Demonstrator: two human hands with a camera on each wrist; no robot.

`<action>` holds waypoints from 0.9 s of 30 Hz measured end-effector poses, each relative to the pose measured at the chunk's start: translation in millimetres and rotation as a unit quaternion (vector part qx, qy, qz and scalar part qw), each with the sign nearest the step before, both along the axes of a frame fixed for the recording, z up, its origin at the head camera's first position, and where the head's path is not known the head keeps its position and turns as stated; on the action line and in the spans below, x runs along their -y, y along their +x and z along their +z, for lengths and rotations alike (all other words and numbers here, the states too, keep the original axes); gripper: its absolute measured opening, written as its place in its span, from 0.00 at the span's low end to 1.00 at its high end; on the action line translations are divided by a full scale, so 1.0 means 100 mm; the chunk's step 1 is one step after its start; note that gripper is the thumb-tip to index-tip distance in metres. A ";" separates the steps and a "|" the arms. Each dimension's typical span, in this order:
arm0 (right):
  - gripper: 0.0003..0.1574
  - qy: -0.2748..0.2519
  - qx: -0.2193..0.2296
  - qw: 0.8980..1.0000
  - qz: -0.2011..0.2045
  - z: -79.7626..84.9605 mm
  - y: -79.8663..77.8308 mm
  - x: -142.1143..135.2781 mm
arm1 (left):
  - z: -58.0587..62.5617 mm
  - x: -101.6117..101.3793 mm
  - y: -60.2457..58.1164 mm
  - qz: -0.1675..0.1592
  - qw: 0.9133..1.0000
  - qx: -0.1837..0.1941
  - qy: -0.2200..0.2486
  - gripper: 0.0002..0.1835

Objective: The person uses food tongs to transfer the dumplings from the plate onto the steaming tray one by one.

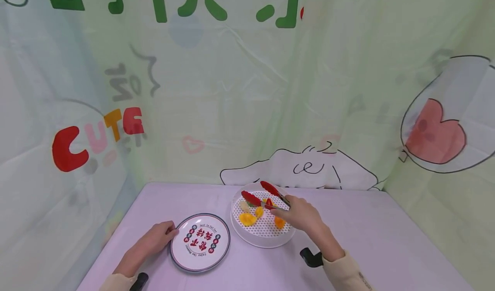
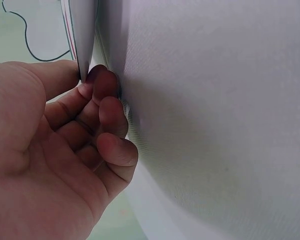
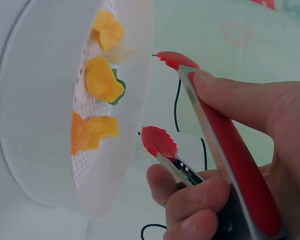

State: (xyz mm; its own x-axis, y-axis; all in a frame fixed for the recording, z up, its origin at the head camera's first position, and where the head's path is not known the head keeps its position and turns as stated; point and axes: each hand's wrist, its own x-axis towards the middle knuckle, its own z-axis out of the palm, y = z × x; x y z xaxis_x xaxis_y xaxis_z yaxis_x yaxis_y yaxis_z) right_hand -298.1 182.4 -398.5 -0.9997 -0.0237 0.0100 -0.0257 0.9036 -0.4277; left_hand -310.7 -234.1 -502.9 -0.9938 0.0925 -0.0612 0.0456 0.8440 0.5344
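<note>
In the head view my left hand (image 1: 157, 237) pinches the left rim of a white plate (image 1: 216, 257) with blue edging and red lettering. The left wrist view shows thumb and fingertips on the plate's edge, the other fingers curled. My right hand (image 1: 303, 213) grips red-and-silver tongs (image 3: 227, 155) over a round white perforated basket (image 1: 263, 242). The tong tips are spread, with nothing between them. Inside the basket lie yellow pieces (image 1: 247, 219), an orange piece (image 1: 279, 222) and a pale piece (image 1: 244, 206); a green edge (image 3: 118, 90) shows behind a yellow one.
Plate and basket stand side by side on a pale lilac table (image 1: 367, 239). A printed curtain (image 1: 239, 89) hangs behind the table and along its sides. Black wrist mounts (image 1: 311, 258) stick out beside the cream sleeves (image 1: 345, 273).
</note>
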 end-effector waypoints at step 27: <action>0.63 -0.057 0.090 0.987 0.116 -0.82 0.83 0.63 | 0.06 -0.02 0.03 0.004 1.000 0.007 -0.003 0.06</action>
State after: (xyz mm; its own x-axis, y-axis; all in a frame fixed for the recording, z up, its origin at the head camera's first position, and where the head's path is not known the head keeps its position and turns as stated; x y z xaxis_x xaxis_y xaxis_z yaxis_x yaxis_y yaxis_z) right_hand -215.6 119.1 -480.3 -0.9530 -0.2621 -0.1519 -0.1414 0.8283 -0.5422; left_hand -307.7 -231.8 -497.0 -0.9936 0.0838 -0.0759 0.0310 0.8473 0.5303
